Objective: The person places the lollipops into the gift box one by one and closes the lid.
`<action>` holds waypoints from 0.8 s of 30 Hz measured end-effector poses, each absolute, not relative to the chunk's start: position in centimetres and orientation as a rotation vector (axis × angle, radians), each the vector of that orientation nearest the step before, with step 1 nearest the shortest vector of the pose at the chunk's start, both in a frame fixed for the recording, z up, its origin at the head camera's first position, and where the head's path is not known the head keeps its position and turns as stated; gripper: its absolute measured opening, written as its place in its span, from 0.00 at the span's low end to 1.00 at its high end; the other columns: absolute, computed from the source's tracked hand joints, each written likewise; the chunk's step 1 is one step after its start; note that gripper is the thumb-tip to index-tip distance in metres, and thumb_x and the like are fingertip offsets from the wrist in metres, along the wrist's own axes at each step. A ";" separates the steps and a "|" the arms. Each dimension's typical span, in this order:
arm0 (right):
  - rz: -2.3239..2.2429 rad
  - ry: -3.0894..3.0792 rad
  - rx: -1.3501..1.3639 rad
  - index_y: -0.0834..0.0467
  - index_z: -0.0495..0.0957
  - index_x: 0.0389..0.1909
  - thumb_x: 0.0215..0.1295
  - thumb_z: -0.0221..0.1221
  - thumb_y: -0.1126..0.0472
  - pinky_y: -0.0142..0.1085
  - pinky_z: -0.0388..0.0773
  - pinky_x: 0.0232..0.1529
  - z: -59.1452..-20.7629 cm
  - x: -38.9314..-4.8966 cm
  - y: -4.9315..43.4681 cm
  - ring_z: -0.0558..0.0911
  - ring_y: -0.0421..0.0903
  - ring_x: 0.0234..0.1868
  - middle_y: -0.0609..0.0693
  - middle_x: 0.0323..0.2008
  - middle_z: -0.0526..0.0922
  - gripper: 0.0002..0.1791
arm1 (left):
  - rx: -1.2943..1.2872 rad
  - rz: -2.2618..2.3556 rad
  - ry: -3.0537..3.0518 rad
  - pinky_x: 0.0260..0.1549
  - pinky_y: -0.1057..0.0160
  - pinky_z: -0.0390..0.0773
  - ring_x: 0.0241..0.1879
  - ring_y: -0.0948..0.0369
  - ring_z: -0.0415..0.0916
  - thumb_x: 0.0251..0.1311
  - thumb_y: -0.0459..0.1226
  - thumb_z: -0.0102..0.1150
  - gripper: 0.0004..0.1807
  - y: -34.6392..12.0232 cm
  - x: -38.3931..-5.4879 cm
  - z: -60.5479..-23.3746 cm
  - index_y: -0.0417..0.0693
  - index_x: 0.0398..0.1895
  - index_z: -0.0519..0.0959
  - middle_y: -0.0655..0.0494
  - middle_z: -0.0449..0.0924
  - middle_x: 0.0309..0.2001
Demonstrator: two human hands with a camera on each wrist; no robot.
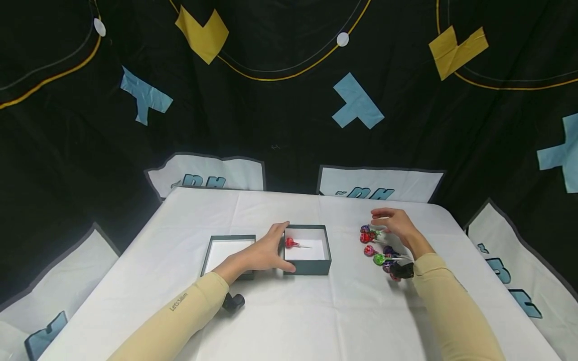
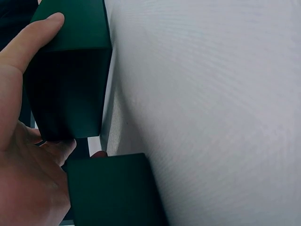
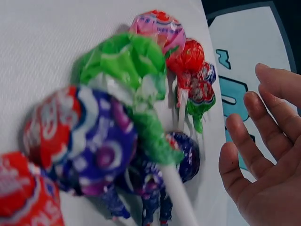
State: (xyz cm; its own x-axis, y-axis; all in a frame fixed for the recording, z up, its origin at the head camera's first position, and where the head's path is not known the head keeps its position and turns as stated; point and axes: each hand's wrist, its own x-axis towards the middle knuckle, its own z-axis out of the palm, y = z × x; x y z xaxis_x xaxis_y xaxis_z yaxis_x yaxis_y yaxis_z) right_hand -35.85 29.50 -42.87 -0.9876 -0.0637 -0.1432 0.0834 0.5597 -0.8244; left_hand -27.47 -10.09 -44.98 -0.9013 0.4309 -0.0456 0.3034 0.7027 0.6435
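Note:
My left hand (image 1: 266,250) grips the left side of a dark green box (image 1: 307,267) with a white inside. Its thumb lies against the front wall, and the fingers reach to the far corner. Inside the box, near its left wall, lies a red lollipop (image 1: 290,242) with a white stick. My right hand (image 1: 396,224) hovers by the far end of a group of wrapped lollipops, fingers loosely bent. In the right wrist view that hand (image 3: 275,165) holds nothing. A green lollipop (image 3: 124,61) and a purple-and-red lollipop (image 3: 84,136) lie closest to the camera.
A second shallow dark green box (image 1: 230,237), white inside, stands to the left, partly behind my left forearm. More lollipops, one pink (image 1: 369,250) and one red (image 1: 365,237), lie on the white table (image 1: 289,321). A black curtain (image 1: 280,120) hangs behind.

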 end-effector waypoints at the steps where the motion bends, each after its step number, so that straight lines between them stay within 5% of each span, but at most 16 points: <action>1: -1.403 2.636 0.021 0.60 0.70 0.69 0.71 0.59 0.56 0.57 0.71 0.65 -42.9 -35.8 29.6 0.71 0.59 0.67 0.61 0.67 0.74 0.28 | 0.592 0.975 2.717 0.70 0.45 0.66 0.72 0.53 0.61 0.41 0.57 0.79 0.70 -10.1 -27.5 -45.0 0.52 0.82 0.43 0.51 0.48 0.78; 24: -1.280 2.635 0.076 0.60 0.70 0.70 0.72 0.56 0.58 0.61 0.65 0.69 -44.0 -36.2 32.1 0.61 0.65 0.73 0.63 0.73 0.65 0.27 | 0.608 0.989 2.706 0.71 0.46 0.65 0.73 0.53 0.60 0.41 0.57 0.80 0.71 -10.2 -27.4 -44.9 0.51 0.82 0.42 0.50 0.48 0.78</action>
State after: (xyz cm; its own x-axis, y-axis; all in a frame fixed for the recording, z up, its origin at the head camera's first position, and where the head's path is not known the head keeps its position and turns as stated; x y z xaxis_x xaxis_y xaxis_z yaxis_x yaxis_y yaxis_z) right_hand -36.16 32.12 -43.98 -0.9764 -0.0452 -0.2111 0.1380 0.6212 -0.7714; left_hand -27.44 -10.23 -44.93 -0.8962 0.4416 -0.0420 0.3105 0.6921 0.6517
